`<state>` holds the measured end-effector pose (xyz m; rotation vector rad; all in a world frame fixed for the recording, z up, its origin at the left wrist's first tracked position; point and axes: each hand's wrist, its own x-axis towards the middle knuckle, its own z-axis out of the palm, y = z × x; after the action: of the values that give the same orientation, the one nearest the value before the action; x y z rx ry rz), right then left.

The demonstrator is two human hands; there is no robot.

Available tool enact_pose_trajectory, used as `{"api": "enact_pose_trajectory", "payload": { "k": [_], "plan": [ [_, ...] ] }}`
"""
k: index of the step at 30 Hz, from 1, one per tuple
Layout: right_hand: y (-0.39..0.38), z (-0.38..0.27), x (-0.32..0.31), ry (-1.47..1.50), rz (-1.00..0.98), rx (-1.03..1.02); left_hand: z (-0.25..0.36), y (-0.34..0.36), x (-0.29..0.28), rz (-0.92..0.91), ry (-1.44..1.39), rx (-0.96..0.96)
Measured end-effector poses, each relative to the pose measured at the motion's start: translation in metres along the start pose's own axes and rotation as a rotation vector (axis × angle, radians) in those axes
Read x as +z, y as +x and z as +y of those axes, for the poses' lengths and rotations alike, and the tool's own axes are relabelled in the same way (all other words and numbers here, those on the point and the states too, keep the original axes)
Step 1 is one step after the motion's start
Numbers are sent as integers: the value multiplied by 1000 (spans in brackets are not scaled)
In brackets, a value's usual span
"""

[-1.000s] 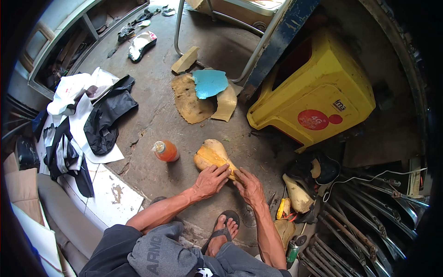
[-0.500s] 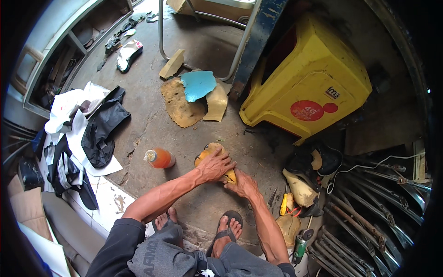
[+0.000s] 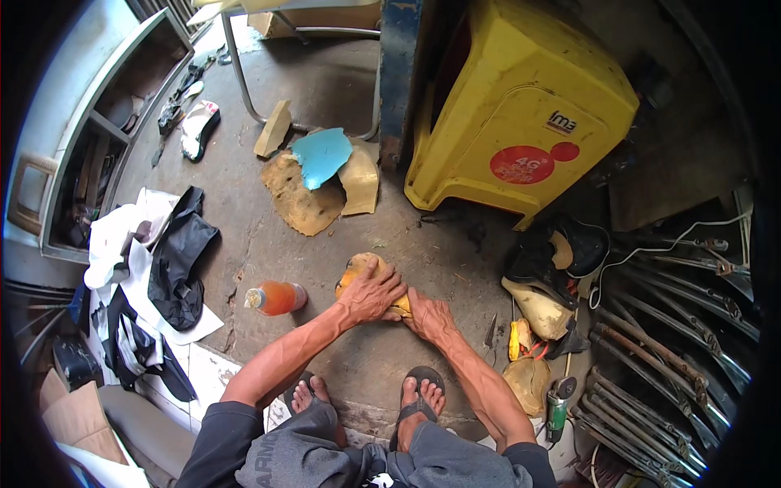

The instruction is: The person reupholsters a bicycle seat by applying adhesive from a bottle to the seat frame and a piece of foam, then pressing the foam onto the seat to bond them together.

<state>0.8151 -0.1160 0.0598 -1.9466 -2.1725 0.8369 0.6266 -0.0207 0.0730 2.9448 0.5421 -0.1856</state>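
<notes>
A pear-shaped yellow-orange piece (image 3: 353,267) lies on the floor under both of my hands. My left hand (image 3: 370,289) is over its broad part, fingers curved across the top, while my right hand (image 3: 427,313) grips the narrow end at the lower right. Both hands hide much of it. An orange bottle (image 3: 281,298) stands just left of them. Farther forward, a light blue sheet scrap (image 3: 321,154) rests on tan and brown scraps (image 3: 297,199).
A yellow plastic stool (image 3: 521,122) sits at upper right, a blue post (image 3: 399,81) beside it. Metal tubes (image 3: 651,366), a green grinder (image 3: 556,411) and pale padded pieces (image 3: 537,309) crowd the right. Black-and-white material (image 3: 175,285) and a cabinet (image 3: 81,187) occupy the left.
My left hand has moved up over the yellow-orange piece, covering more of it, and my right hand has closed round the narrow end. The camera's view has shifted.
</notes>
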Motion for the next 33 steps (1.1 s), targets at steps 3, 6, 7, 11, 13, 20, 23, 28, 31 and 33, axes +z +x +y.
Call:
{"api": "enact_pose_trajectory", "payload": {
  "k": [3, 6, 7, 11, 13, 20, 23, 28, 31, 33],
  "plan": [
    [-3, 5, 1, -31, 15, -1, 3, 4, 3, 2, 7, -6],
    [-5, -2, -8, 14, 26, -24, 5, -3, 7, 25, -24, -45],
    [-10, -1, -10, 17, 32, -18, 6, -4, 5, 58, -46, -68],
    [-21, 11, -12, 98, 109, -68, 9, -3, 8, 71, -80, -52],
    [-21, 11, -14, 121, 82, -70, 8, -5, 16, 145, -45, 19],
    [-18, 8, -27, 217, -5, -14, 11, -1, 9, 82, -18, -11],
    [-25, 2, -28, 156, 24, -10, 4, -12, 14, 124, -124, -39],
    [-60, 5, -34, 205, 312, 16, 17, -16, -5, 183, -311, -131],
    [-70, 10, -31, 283, 356, 77, 21, -10, -4, 189, -347, -120],
    [-70, 9, -31, 323, 355, 79, 21, -9, -1, 194, -372, -124]
  ]
}}
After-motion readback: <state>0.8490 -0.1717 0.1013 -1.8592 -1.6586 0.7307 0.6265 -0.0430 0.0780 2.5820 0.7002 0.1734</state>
